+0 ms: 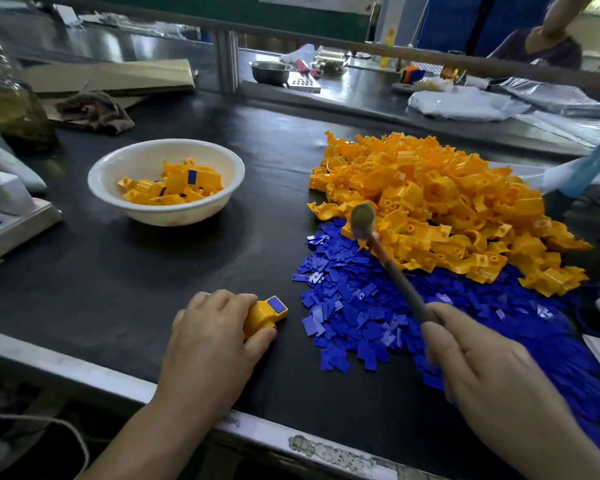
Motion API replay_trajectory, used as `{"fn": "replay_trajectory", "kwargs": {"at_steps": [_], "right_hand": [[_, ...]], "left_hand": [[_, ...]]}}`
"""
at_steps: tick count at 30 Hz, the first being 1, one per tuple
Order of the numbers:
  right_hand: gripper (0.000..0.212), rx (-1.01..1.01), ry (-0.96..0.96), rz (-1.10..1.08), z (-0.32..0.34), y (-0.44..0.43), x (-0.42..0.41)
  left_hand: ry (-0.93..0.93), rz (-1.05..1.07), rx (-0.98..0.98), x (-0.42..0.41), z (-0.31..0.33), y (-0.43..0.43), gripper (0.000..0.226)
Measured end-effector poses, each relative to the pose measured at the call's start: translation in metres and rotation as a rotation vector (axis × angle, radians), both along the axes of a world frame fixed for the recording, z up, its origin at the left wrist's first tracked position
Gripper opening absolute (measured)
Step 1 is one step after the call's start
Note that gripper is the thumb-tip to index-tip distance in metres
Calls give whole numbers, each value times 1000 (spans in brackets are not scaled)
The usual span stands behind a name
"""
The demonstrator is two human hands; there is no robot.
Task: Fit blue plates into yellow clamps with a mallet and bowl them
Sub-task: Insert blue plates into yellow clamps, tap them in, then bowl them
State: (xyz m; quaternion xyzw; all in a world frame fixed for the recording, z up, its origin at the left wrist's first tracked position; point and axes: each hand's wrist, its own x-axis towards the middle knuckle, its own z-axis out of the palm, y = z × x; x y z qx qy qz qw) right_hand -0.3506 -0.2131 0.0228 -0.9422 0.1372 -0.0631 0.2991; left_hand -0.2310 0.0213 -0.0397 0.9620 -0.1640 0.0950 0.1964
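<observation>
— A black-matted workbench (118,278), with factory clutter behind it. What do the hands have?
— The left hand (208,337) curls round a yellow clamp (262,317) and pins it to the mat, with a blue plate (277,304) lying in its top face. The right hand (478,368) is wrapped round the handle of the mallet (399,276), whose head is raised.
— Which way is the strike?
— The clamp lies left of the mallet head and nearer the person. Its plate end points away to the right, clear of the fingers, so the blow probably swings down and leftward.
— Then?
— The white bowl (136,161), which holds fitted clamps, sits beyond the left hand.
</observation>
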Motion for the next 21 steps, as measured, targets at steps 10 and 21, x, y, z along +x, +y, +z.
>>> {"fn": "replay_trajectory", "kwargs": {"at_steps": [10, 21], "right_hand": [[42, -76, 161, 255, -11, 34, 3], [41, -142, 160, 225, -6, 36, 4]], "left_hand": [[-39, -14, 17, 4, -6, 2, 37], [-63, -18, 24, 3, -5, 1, 36]]}}
